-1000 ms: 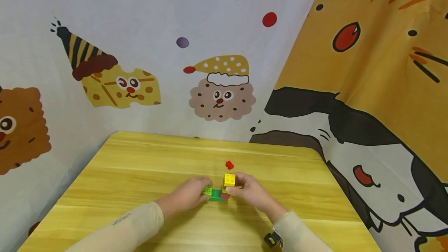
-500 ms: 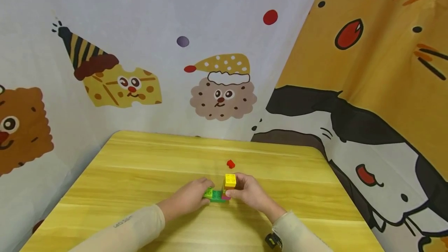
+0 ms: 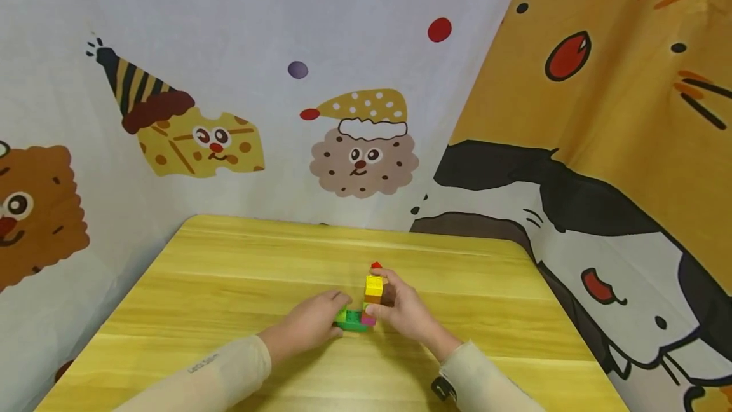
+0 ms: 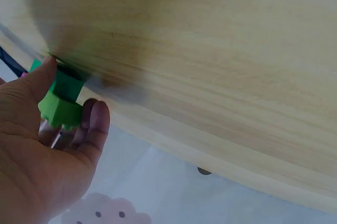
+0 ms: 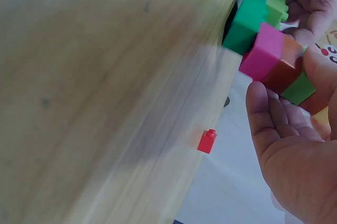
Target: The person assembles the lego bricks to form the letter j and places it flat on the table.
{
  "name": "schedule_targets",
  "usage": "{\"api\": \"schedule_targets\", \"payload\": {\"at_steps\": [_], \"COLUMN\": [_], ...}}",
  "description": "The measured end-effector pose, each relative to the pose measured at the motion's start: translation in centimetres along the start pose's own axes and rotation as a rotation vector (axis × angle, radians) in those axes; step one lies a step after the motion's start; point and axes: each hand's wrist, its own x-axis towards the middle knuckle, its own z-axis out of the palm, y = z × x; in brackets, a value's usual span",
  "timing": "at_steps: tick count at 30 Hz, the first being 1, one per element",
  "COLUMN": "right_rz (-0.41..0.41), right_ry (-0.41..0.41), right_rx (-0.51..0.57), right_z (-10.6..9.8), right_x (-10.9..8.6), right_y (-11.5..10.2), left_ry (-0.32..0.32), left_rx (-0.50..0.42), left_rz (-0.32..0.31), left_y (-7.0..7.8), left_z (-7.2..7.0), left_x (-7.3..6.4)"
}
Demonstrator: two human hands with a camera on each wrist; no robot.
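Observation:
My left hand holds the left end of a long green brick and the light green brick on it, thumb on one side and fingers on the other. At the other end of the green brick rises a tower: a pink brick at the bottom, then an orange-brown brick, a green one, another orange-brown layer and a yellow brick on top. My right hand grips this tower from the right, thumb in front, with its index finger reaching past the top. Its fingers hide the tower's far side.
A small red brick lies on the wooden table just beyond the right hand, partly covered by it in the head view. A cartoon-printed cloth hangs close behind the table's far edge and along the right side.
The right hand has shifted slightly up and its index finger has lifted toward the red brick. The tower's top has moved a little away from me. The left hand has stayed nearly still.

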Motion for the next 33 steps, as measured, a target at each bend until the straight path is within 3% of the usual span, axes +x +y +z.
{"api": "schedule_targets", "payload": {"at_steps": [5,10,19,33], "right_rz": [0.026,0.122,0.196,0.174], "right_ry": [0.023,0.011,-0.070,-0.132], "right_rx": [0.008,0.055,-0.203,-0.292], "right_z": [0.0,0.1,-0.2,0.0], "right_x": [0.5,0.8,1.3,1.7], "right_y": [0.3,0.9,1.8,2.0], "left_ry": [0.016,0.022,-0.019,-0.045], "left_rx": [0.021,-0.008,-0.020,-0.099], "left_rz": [0.015,0.028,0.038,-0.001], "left_y": [0.2,0.3,0.9,1.4], "left_z": [-0.1,0.0,0.2,0.5], "left_x": [0.0,-0.2,-0.4,-0.4]}}
